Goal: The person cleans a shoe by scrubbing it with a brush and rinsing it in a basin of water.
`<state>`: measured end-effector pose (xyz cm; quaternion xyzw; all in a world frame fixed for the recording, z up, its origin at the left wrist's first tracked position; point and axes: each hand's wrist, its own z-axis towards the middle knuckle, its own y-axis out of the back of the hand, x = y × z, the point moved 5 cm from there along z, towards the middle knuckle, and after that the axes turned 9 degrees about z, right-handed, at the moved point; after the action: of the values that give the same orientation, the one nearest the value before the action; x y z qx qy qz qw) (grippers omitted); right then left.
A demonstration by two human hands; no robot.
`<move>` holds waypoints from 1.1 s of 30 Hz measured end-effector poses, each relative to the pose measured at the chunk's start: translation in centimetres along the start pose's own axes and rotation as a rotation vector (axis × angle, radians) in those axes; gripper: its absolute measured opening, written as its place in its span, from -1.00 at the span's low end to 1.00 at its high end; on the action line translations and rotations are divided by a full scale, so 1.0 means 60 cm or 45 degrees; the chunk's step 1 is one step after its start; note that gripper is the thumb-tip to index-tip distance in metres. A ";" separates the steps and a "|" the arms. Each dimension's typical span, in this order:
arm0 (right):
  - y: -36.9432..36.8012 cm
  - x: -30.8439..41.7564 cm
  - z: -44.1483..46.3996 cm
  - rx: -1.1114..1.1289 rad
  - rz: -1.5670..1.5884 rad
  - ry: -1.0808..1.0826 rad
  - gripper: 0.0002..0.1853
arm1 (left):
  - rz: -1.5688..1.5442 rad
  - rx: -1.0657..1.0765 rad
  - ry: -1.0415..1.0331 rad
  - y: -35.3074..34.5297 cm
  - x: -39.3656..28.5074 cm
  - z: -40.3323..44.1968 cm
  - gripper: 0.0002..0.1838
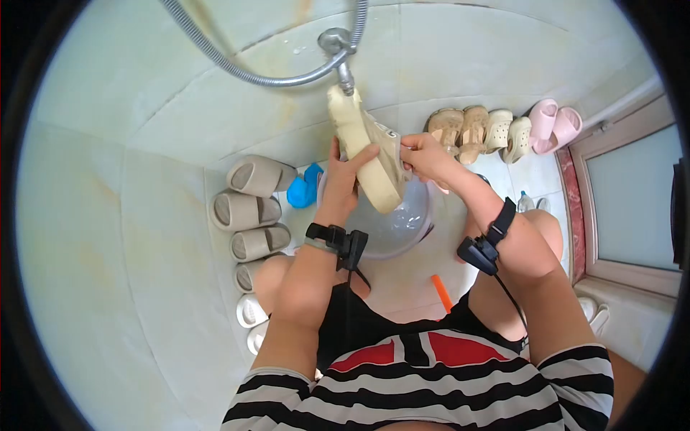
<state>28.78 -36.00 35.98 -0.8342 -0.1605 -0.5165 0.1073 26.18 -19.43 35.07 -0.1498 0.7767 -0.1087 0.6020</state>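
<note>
A cream thick-soled clog (376, 178) is held on its side over a pale basin (366, 253) of cloudy water. My left hand (348, 174) wraps around its sole, thumb across the sole's edge. On the other side, my right hand (428, 158) is closed with its fingertips at the clog's upper; whether something small is between them is hidden. A round rivet shows on the upper. The clog's upper end is right below the metal tap (346, 82), and I cannot tell whether water runs.
Grey slippers (244, 210) line the left wall, near a blue object (305, 188). Brown clogs (445, 126), cream clogs (498, 131) and pink slippers (555, 128) stand along the back wall. A shower hose (266, 80) loops above. An orange stick (441, 293) lies on the floor.
</note>
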 end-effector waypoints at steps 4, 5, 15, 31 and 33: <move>0.012 0.031 -0.025 0.113 -0.475 0.098 -0.74 | -0.064 -0.161 0.036 0.032 0.015 0.004 -0.11; 0.030 0.040 -0.038 0.140 -0.809 0.239 -0.71 | 0.107 -0.170 0.036 0.032 0.009 0.004 -0.10; 0.017 0.078 -0.064 -0.378 -0.638 0.938 -0.65 | 1.175 -0.544 0.060 0.052 0.000 -0.005 0.12; -0.058 0.060 -0.047 -0.292 -1.298 1.073 -0.53 | 0.208 -0.054 0.114 0.046 0.025 -0.012 -0.26; -0.083 0.050 -0.064 -0.247 -1.338 1.033 -0.52 | 0.302 -0.083 0.141 0.065 0.033 -0.006 -0.23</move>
<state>24.95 -32.25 40.47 -0.3907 -0.4452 -0.7849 -0.1820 24.98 -16.53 32.00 -0.0702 0.8241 -0.0195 0.5618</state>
